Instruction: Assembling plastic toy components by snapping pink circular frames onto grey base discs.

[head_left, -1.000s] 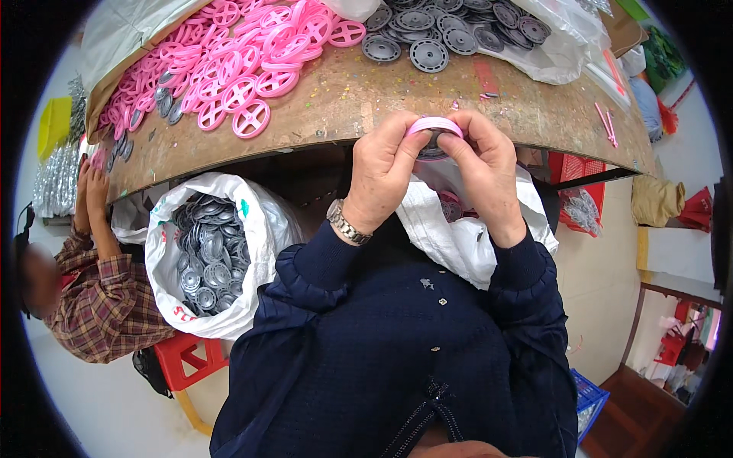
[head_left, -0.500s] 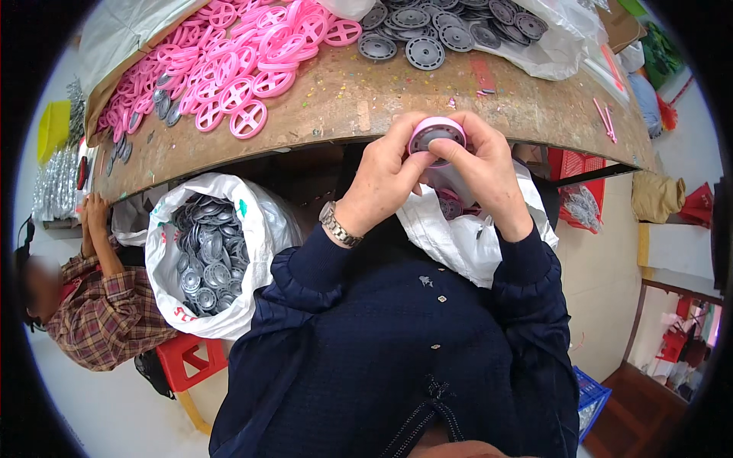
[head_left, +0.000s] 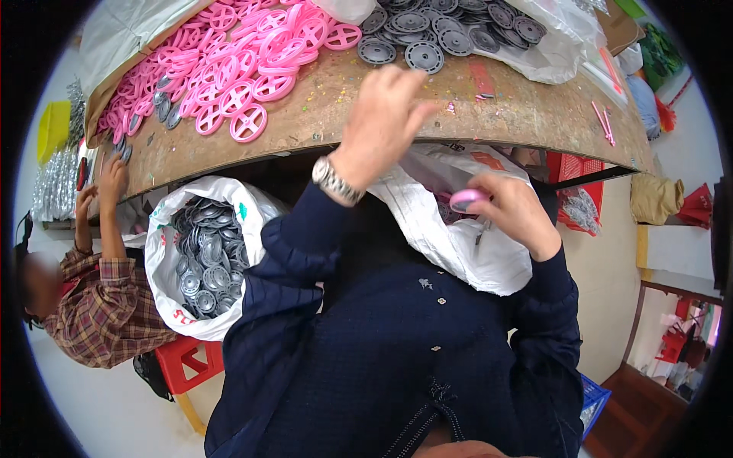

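Note:
My right hand (head_left: pixel 518 210) grips a small wheel (head_left: pixel 464 200) with a pink rim between thumb and fingers, over the mouth of a white woven sack (head_left: pixel 450 248). More pink-rimmed pieces show dimly inside that sack. Above the table's near edge, my left hand (head_left: pixel 385 118) stretches toward the pile of grey slotted discs (head_left: pixel 412 23), its fingers extended and holding nothing visible. The closest grey disc (head_left: pixel 424 56) lies just beyond its fingertips. Left of there, a large heap of pink spoked rings (head_left: pixel 237 61) covers the tabletop.
A white sack full of grey discs (head_left: pixel 206 259) stands left of my lap. Beyond it, a co-worker in a checked shirt (head_left: pixel 114 313) has both hands at the table's edge. A red crate (head_left: pixel 588 172) sits under the table at the right. Pink sticks (head_left: pixel 603 122) lie on the tabletop (head_left: pixel 305 114).
Both hands held the wheel together before. My left hand has let go and moved up toward the grey discs; my right has carried the wheel down over the sack.

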Demonstrator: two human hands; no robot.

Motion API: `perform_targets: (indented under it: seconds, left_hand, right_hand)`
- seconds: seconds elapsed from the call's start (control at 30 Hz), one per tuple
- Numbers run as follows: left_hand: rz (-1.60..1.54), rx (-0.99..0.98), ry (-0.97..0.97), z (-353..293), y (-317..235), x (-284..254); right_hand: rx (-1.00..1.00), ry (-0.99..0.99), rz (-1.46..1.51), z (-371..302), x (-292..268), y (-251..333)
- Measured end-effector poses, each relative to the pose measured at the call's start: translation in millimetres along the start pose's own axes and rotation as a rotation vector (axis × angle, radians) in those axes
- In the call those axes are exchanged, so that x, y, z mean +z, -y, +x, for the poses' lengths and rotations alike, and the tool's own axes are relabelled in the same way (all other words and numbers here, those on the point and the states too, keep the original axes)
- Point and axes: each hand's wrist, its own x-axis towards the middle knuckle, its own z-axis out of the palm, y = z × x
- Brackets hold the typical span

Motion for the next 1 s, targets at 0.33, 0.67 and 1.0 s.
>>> perform_targets:
  seconds: [0.33,0.67,1.0]
  left_hand:
    - [0.389,-0.146,0.015,53,47,49]
    - [0.222,-0.224,-0.013,53,40,53]
    - [0.300,-0.106,-0.066,22,25,0]
  right_hand:
    - [-0.037,-0.171,0.060,2,-6,6]
    - [-0.044,-0.524,0.407,67,-23,13]
    - [-0.021,-0.717,-0.240,163,-24,1]
